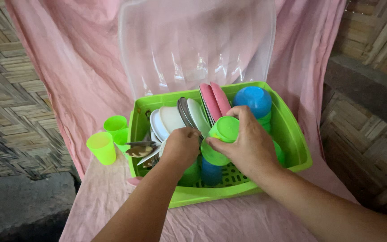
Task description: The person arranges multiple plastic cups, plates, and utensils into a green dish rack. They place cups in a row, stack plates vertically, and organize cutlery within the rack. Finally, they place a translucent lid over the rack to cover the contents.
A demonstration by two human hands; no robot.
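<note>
Green cup held over the dish rack.
The right hand (pixel 247 145) wraps the green plastic cup (pixel 222 134) by its wall, fingers closed, above the green rack (pixel 292 134). The left hand (pixel 182 145) is curled among the upright plates (pixel 189 116); what it grips cannot be told. The cup looks light, stiff and smooth; hold its sides.

Lime-green rack (pixel 294 148), pink cloth (pixel 90 67), blue bowl (pixel 252 99), pink plates (pixel 216 101), green cups (pixel 101 147).

Woven bamboo walls (pixel 5 89) behind pink cloth (pixel 81 58).
</note>
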